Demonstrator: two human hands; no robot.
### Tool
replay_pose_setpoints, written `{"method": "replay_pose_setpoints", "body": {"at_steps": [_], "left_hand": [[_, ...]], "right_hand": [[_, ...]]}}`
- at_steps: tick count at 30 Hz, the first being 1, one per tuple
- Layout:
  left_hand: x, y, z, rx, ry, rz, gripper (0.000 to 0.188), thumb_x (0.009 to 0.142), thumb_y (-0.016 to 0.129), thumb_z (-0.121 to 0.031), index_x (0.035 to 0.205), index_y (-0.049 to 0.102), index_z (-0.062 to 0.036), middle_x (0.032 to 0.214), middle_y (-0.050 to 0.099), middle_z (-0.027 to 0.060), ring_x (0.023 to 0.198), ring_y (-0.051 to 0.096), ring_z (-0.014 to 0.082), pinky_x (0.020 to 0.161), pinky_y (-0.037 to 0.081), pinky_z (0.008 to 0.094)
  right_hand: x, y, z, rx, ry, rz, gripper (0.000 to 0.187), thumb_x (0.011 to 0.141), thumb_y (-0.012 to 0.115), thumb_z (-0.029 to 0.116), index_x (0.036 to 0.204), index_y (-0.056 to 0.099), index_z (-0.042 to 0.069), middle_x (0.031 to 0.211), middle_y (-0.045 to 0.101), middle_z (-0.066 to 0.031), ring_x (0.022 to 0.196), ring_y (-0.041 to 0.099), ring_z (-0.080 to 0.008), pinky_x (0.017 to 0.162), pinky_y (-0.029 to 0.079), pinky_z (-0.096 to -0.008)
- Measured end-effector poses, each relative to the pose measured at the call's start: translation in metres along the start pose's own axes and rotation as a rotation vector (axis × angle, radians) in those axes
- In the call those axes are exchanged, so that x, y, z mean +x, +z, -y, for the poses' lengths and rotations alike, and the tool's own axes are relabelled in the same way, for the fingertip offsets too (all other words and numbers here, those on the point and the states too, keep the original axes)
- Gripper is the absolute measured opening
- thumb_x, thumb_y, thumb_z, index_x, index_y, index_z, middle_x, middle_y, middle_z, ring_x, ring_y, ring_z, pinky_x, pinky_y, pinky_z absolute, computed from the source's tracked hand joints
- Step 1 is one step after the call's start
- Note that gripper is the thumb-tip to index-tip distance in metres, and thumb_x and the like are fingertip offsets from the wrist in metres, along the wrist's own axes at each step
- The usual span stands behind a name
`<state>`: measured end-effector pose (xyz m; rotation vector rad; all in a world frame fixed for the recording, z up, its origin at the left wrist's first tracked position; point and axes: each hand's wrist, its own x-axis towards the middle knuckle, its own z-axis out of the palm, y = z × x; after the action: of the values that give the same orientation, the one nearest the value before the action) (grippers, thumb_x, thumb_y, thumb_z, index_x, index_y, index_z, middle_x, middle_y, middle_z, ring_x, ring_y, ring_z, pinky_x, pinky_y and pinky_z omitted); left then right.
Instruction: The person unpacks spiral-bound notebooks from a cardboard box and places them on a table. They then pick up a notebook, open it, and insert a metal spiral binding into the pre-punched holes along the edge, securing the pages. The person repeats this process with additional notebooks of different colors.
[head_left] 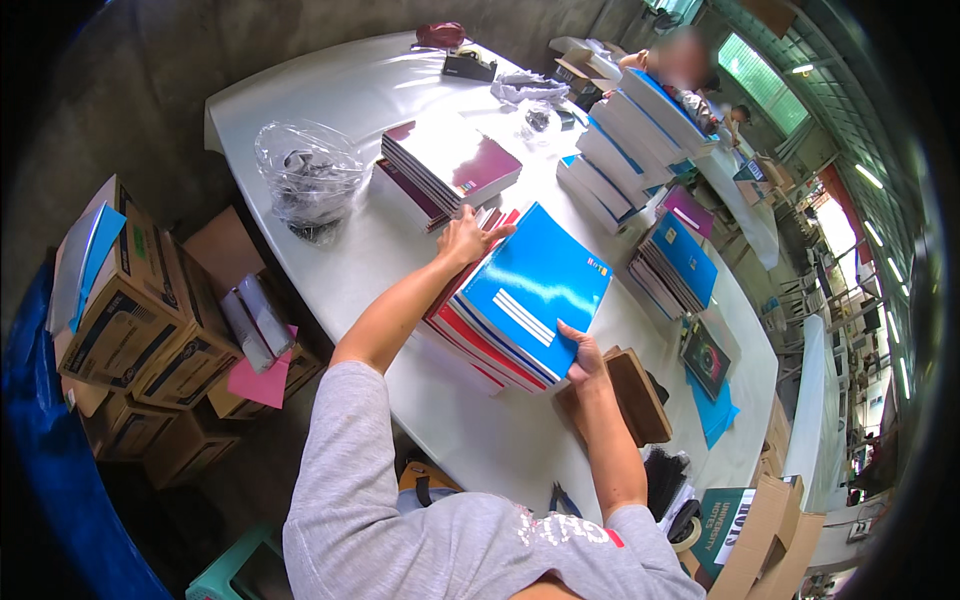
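A stack of thin notebooks (520, 300) with a blue one on top and red ones under it lies on the white table (330, 90) in front of me. My left hand (466, 238) grips the far left corner of the stack. My right hand (582, 358) holds its near right corner, thumb on the blue cover. Both hands press on the stack from opposite ends.
More piles stand behind: maroon notebooks (450, 160), blue-and-white ones (625, 145), a mixed pile (675, 260). A clear plastic bag (305, 170), a brown flat piece (635, 395), cardboard boxes (140, 320) on the floor at left. A person sits at the far end.
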<state>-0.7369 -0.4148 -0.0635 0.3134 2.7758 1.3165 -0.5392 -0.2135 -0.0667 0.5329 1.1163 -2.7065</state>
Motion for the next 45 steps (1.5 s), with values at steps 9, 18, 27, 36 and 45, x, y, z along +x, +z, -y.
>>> {"method": "replay_pose_setpoints", "body": {"at_steps": [9,18,27,36,45], "left_hand": [[0.001,0.0,0.041,-0.248,-0.108,0.265,0.112,0.062,0.063,-0.074,0.128,0.029,0.0112,0.127,0.038,0.0328,0.121,0.041,0.0387,0.097,0.038,0.0437],[-0.128,-0.101,0.039,-0.485,0.079,-0.226,0.076,0.074,0.071,-0.045,0.128,0.039,-0.0017,0.124,0.049,0.0185,0.117,0.047,0.0326,0.095,0.041,0.0416],[-0.45,0.009,0.269,0.113,-0.961,-0.234,0.07,0.069,0.071,-0.033,0.126,0.039,-0.0069,0.125,0.041,0.0183,0.119,0.04,0.0368,0.094,0.039,0.0451],[-0.578,0.077,0.285,0.51,-1.213,0.685,0.09,0.059,0.079,-0.043,0.134,0.038,-0.0148,0.141,0.033,0.0082,0.134,0.026,0.0277,0.102,0.031,0.0509],[-0.595,0.073,0.3,0.558,-1.127,0.759,0.106,0.058,0.063,-0.071,0.14,0.031,-0.0118,0.148,0.025,0.0083,0.138,0.017,0.026,0.108,0.011,0.0581]], "right_hand": [[0.0,0.013,0.0,-0.335,0.069,-0.216,0.069,0.07,0.074,0.01,0.125,0.037,-0.008,0.112,0.053,-0.0266,0.101,0.056,-0.036,0.087,0.048,-0.0467],[-0.018,0.009,0.011,-0.787,-0.037,-0.288,0.074,0.066,0.081,0.028,0.121,0.045,-0.004,0.108,0.058,-0.0191,0.1,0.057,-0.0299,0.086,0.045,-0.0402],[-0.109,-0.033,0.054,-1.729,-0.677,-0.717,0.081,0.073,0.074,0.032,0.137,0.034,0.004,0.126,0.047,-0.018,0.121,0.041,-0.032,0.099,0.033,-0.0415],[-0.155,-0.154,0.065,-1.972,-0.365,-0.692,0.053,0.071,0.072,0.033,0.115,0.055,0.008,0.097,0.065,-0.0205,0.093,0.061,-0.0373,0.079,0.047,-0.0442],[-0.176,-0.098,0.016,-1.974,-0.441,-0.587,0.035,0.072,0.071,0.031,0.095,0.06,0.007,0.081,0.066,-0.0163,0.081,0.063,-0.0355,0.069,0.048,-0.0431]]}}
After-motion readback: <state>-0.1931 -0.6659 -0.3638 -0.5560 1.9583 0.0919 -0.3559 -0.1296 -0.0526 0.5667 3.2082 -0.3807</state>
